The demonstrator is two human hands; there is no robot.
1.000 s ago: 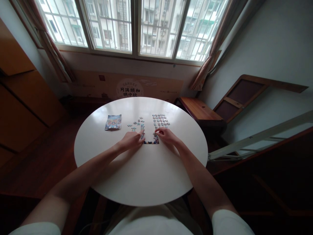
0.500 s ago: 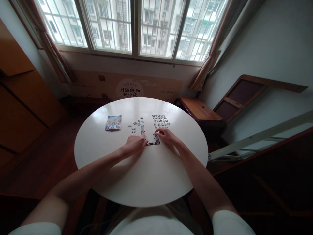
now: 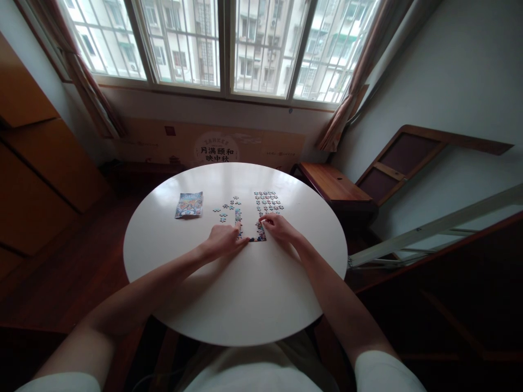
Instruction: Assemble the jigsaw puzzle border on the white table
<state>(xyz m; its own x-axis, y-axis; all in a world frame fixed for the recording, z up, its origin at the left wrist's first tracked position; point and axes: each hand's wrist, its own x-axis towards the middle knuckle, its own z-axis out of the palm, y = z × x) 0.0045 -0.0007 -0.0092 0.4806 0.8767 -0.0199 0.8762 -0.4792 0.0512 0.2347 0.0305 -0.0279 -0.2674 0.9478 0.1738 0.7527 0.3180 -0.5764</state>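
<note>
A partly joined jigsaw frame (image 3: 250,235) lies on the round white table (image 3: 245,294). My left hand (image 3: 223,239) rests on the frame's left side, fingers curled, forefinger tip pressing its left strip. My right hand (image 3: 278,227) sits at the frame's right side with thumb and forefinger pinched on a small puzzle piece at the right strip's top. Loose pieces lie in neat rows (image 3: 267,201) just beyond my right hand. A scattered group of pieces (image 3: 227,208) lies beyond my left hand.
A small printed picture packet (image 3: 189,204) lies on the table's left. A wooden bench (image 3: 333,185) stands right of the table, a folded wooden frame (image 3: 404,158) leans on the wall. Barred windows (image 3: 220,43) fill the far wall, wooden cabinets (image 3: 36,158) stand at left.
My left hand slid a little to the right along the frame's left strip and settled there. My right hand has barely moved.
</note>
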